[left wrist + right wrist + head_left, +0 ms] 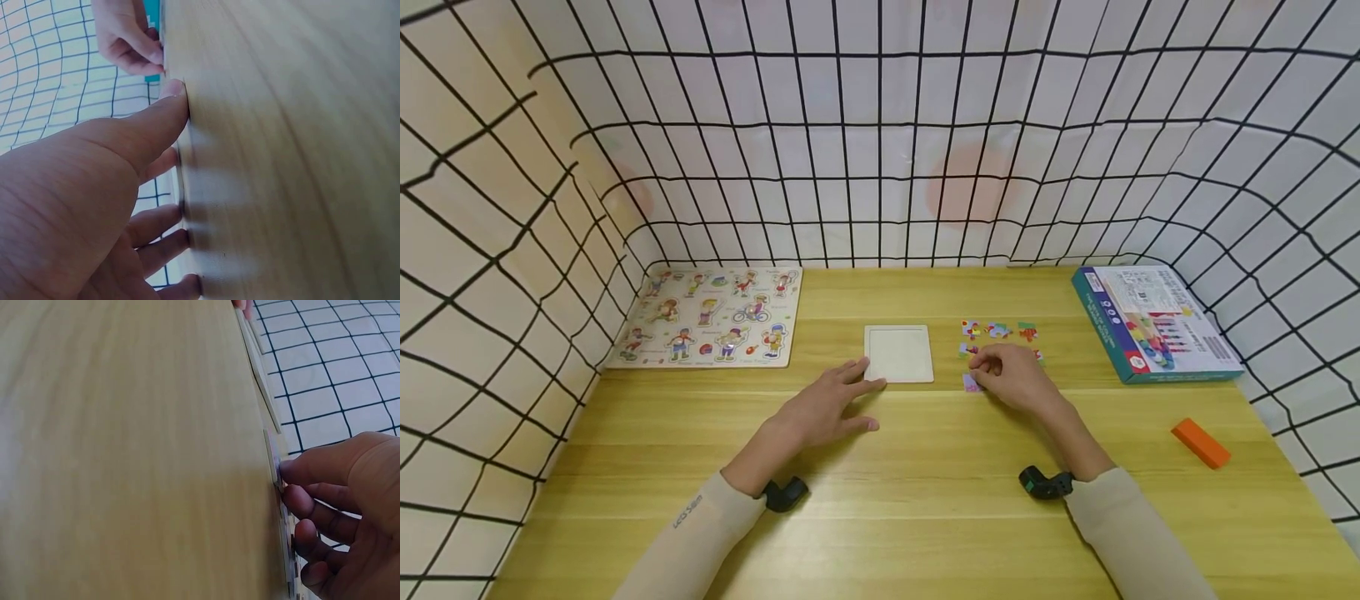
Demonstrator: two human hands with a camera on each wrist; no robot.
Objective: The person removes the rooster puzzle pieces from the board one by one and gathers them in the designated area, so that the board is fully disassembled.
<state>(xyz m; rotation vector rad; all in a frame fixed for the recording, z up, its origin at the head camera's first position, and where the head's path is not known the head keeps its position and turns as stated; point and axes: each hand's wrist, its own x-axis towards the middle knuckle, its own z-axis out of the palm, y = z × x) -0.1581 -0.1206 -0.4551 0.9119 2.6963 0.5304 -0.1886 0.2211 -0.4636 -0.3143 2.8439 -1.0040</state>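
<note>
A pale square puzzle tray (898, 354), bare inside its raised rim, lies mid-table. My left hand (827, 407) rests on the table with fingers spread, its fingertips right at the tray's left side and lower corner. To the right of the tray, my right hand (1017, 377) curls low over small printed jigsaw pieces (997, 330), its thumb and index finger pinching a purple jigsaw piece (972, 382) at the near left of the group. Up close in the right wrist view, thumb (297, 470) and index tip meet at that thin piece's edge. The hand hides some pieces.
A wooden board with printed sports figures (707, 318) lies at the back left. At the back right is a blue-green boxed set (1157, 325), with an orange block (1201, 442) nearer. A black-grid white sheet (895, 150) encloses the table's back and sides.
</note>
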